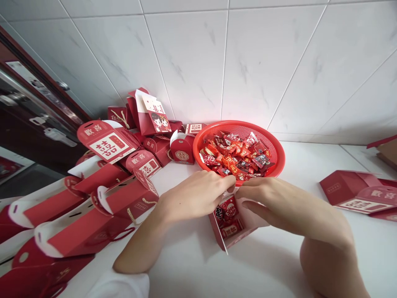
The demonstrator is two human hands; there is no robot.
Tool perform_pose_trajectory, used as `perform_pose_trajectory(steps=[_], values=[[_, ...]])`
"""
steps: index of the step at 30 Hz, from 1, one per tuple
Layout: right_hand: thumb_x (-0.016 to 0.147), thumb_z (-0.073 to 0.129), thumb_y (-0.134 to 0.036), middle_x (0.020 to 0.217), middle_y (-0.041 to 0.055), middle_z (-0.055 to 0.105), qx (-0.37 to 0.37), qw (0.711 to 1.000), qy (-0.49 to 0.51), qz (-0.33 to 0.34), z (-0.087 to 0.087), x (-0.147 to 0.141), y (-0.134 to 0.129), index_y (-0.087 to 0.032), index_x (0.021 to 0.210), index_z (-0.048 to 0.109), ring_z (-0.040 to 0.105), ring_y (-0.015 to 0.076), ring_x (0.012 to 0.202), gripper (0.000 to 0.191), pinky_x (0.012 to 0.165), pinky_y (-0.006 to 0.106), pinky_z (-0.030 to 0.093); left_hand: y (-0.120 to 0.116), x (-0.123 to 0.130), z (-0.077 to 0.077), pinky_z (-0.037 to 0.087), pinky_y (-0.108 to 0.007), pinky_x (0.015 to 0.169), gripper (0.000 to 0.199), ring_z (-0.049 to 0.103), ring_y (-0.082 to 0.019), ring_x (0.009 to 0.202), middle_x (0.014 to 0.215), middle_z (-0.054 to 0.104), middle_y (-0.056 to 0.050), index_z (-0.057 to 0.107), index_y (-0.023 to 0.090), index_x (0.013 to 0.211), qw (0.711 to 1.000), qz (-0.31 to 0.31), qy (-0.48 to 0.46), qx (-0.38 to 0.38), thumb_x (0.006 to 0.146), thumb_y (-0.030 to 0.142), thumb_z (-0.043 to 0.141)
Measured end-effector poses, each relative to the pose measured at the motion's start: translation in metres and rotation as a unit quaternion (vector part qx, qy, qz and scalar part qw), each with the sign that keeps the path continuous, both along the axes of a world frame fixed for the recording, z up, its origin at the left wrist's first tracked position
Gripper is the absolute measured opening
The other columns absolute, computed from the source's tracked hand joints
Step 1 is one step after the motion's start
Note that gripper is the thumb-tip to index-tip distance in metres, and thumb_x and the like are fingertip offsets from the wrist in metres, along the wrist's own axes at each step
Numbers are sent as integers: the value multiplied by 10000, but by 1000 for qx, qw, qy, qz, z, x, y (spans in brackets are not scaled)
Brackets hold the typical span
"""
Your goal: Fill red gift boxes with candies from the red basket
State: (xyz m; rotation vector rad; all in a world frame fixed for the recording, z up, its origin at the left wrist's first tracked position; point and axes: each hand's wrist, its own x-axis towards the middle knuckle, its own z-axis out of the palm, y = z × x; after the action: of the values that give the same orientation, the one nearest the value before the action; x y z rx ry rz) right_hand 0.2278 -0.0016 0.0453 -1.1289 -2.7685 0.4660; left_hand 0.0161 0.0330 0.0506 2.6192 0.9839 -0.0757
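Observation:
A small red cardboard candy box stands on the white surface in front of me, its top open and its inside pale. Several wrapped candies lie in it. My left hand is closed at the box's far edge, fingers bent down over the rim. Across from it, my right hand pinches the far right part of the same box, its thumb below the fingers near a pale flap. The fingertips of both hands nearly meet and are partly hidden. Just beyond them sits a red plastic basket holding many wrapped candies.
Red gift boxes with rope handles crowd the left side, more of them piled against the tiled wall. Another red box lies at the right. A dark door frame with keys borders the far left.

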Motion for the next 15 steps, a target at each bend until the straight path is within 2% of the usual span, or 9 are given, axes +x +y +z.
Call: perform_pose_trajectory(steps=[4, 8, 12, 15], values=[[921, 531, -58, 792, 27, 701, -6, 999, 35, -28, 8, 12, 2, -199, 816, 688, 602, 140, 615, 235, 554, 259, 391, 9, -3, -1, 282, -276, 566, 167, 577, -161, 654, 739, 639, 17, 491, 216, 814, 999, 10, -15, -32, 951, 128, 533], [933, 569, -99, 801, 16, 718, -59, 997, 30, -40, 8, 16, 6, -215, 841, 709, 625, 146, 643, 204, 570, 263, 392, 19, -11, -4, 294, -269, 570, 184, 561, -139, 628, 702, 630, 23, 539, 204, 756, 997, -9, -46, -59, 905, 96, 528], [947, 592, -129, 856, 7, 737, -107, 993, 4, -49, 8, 14, 11, -226, 874, 715, 647, 159, 713, 172, 608, 271, 390, 25, -18, -7, 390, -255, 660, 255, 669, -164, 769, 859, 742, -7, 714, 216, 941, 994, -33, -74, -72, 907, 80, 500], [916, 588, -100, 777, 10, 716, -121, 989, -47, -68, 7, 10, 14, -208, 804, 696, 629, 167, 679, 189, 588, 282, 359, 27, -22, -5, 442, -244, 701, 280, 702, -178, 833, 958, 778, -16, 752, 236, 1090, 992, -54, -77, -83, 911, 151, 554]])
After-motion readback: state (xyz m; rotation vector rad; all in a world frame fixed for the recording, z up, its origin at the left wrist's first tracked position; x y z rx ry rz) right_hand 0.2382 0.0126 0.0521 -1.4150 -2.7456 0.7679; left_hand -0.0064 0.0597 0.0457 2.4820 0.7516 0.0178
